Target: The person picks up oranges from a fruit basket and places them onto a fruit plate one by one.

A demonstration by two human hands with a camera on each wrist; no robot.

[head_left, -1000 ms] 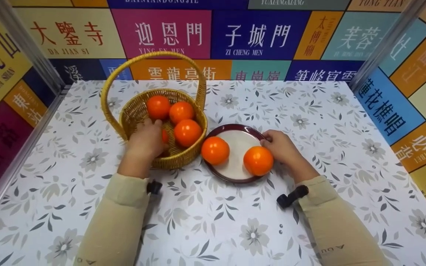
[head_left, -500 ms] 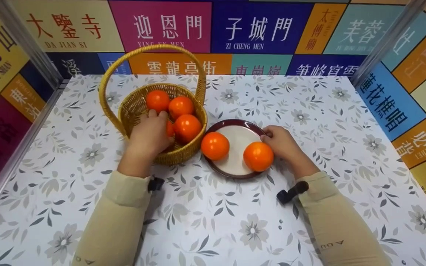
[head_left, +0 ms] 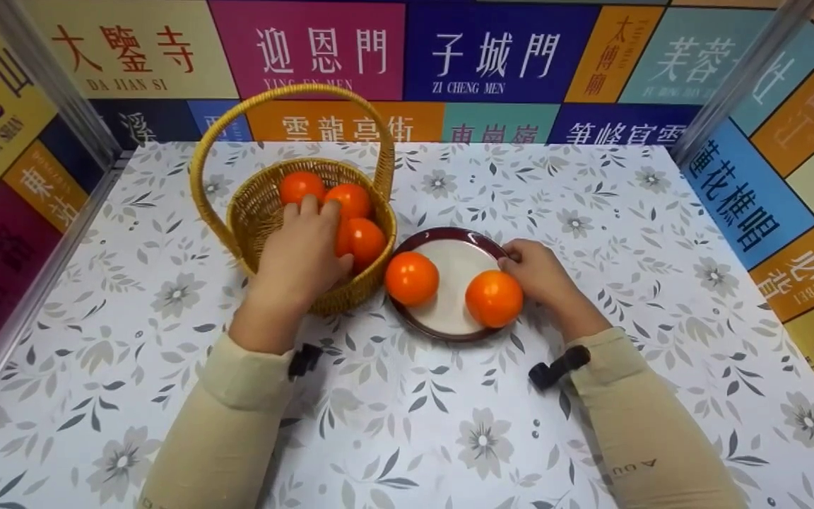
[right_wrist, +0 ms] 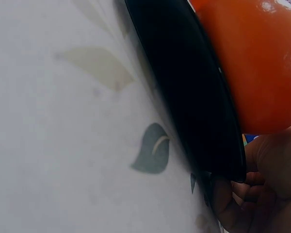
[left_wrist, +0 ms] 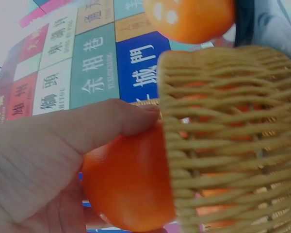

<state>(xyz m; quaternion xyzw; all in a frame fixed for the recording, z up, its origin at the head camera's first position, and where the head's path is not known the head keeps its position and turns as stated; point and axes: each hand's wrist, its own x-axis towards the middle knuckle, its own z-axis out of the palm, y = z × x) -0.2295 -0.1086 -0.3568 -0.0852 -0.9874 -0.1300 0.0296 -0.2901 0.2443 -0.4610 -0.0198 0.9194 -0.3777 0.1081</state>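
Note:
My left hand (head_left: 301,251) is over the near side of a yellow wicker basket (head_left: 354,292) with a tall arched handle. Its fingers and thumb grip an orange (left_wrist: 131,179), which shows by the woven wall in the left wrist view; in the head view my hand hides most of it. Beyond my fingers, three more oranges (head_left: 301,188) sit in the basket. My right hand (head_left: 538,276) pinches the right rim of a round plate (head_left: 449,265), white inside with a dark red rim. Two oranges rest on it, one at the left (head_left: 412,279), one at the right (head_left: 494,299) near my fingers.
The plate stands just right of the basket on a table (head_left: 407,424) covered in white floral cloth. Colourful panels with lettering (head_left: 499,63) rise behind and at both sides. A small black device (head_left: 559,367) is worn at my right wrist.
My left hand has moved right and a little upward within the basket, taking the gripped orange with it. My right hand stays on the plate's rim. The head view has tilted slightly.

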